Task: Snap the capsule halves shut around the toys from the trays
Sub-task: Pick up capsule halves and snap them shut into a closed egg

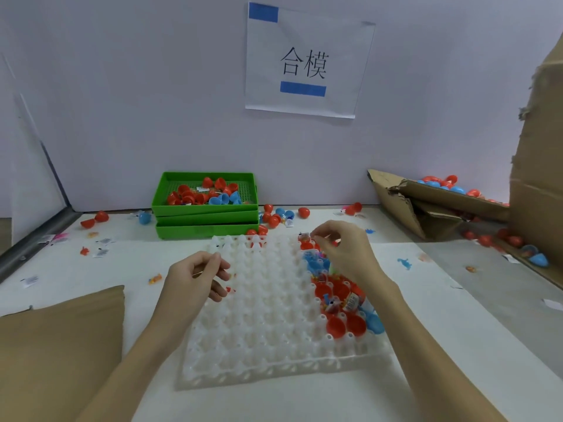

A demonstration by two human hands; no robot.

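- A white cell tray [268, 315] lies centre on the table, red and blue capsule halves [338, 295] filling its three-o'clock side.
- The left hand [195, 278] hovers at the tray's nine-o'clock edge, fingers curled (contents unclear).
- The right hand [341, 248] pinches something small at one o'clock.
- Stacked green trays [205, 220] sit at twelve o'clock.

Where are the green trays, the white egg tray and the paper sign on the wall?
green trays [207, 230]: head view, front wall of the bottom tray.
white egg tray [259, 324]: head view, bare cups in its middle.
paper sign [304, 63]: head view, on its printed characters.
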